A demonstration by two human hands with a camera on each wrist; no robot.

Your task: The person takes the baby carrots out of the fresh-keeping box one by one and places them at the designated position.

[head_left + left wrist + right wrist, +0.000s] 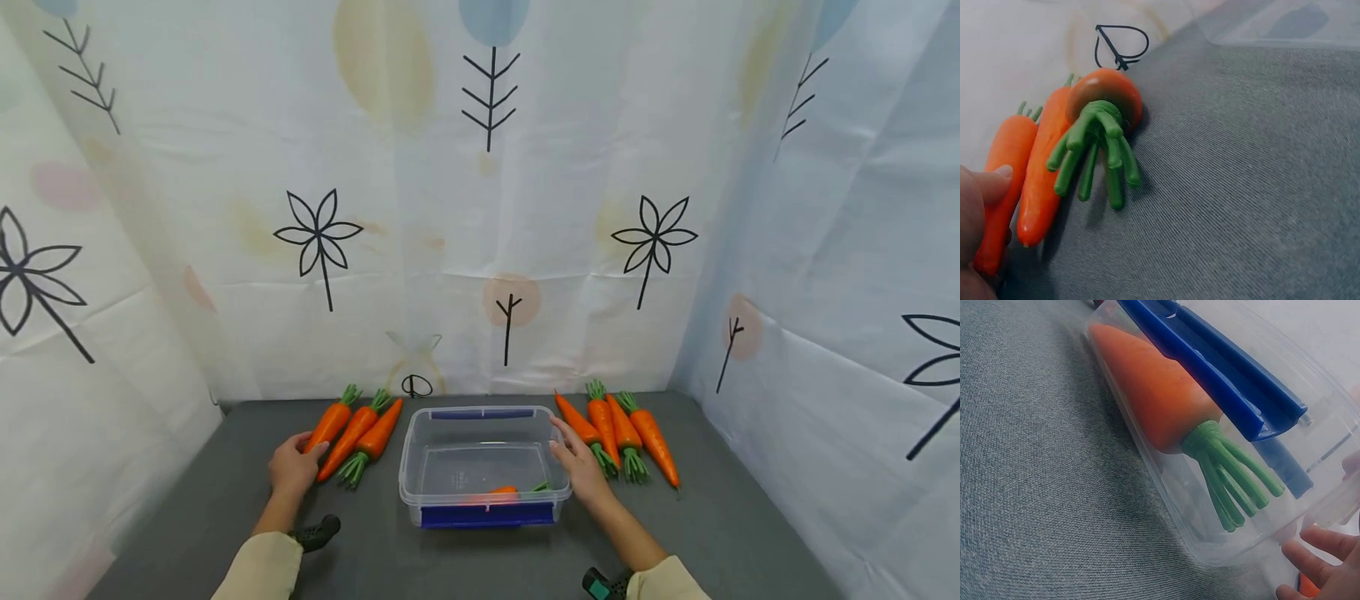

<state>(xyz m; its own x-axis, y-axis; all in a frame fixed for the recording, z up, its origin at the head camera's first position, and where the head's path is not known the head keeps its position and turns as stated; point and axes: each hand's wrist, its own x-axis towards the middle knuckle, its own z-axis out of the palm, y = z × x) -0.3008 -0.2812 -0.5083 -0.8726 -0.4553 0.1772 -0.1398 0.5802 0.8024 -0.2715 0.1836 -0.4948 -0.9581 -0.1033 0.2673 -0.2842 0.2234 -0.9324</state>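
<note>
My left hand [293, 467] grips the leftmost carrot [327, 427] of the group on the left, its thumb laid over the carrot in the left wrist view. Beside it lie a second carrot [1046, 162] and a third carrot [1107, 94] with its green stems toward the camera. In the middle stands a clear plastic container [486, 454] with blue clips and no lid on it. One carrot [1154, 387] lies inside along the near wall. My right hand [581, 467] rests against the container's right side, fingers extended at the rim.
Several carrots [630, 429] lie right of the container, beyond my right hand. The grey cloth-covered table [360, 550] meets a patterned white curtain [420, 333] at the back, with more curtain along both sides.
</note>
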